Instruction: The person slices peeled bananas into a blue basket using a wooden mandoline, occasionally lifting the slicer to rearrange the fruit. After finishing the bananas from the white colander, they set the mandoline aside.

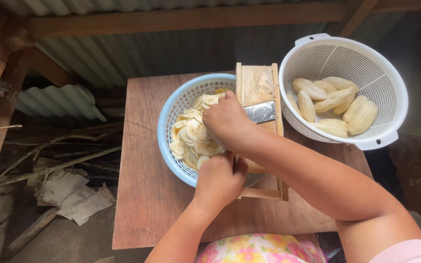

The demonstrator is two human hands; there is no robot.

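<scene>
At the centre of the frame a round light-blue plastic basket (171,109) holds thin pale-yellow banana slices (194,139). At the upper right a white perforated plastic colander (386,73) holds whole peeled pale bananas (334,104). A wooden slicer board with a metal blade (259,95) lies tilted across the blue basket's right rim, on the brown wooden bench (144,195). The left hand (219,181) is clenched around the board's lower end; the right hand (227,122) is closed, pressing something hidden against the board beside the blade.
</scene>
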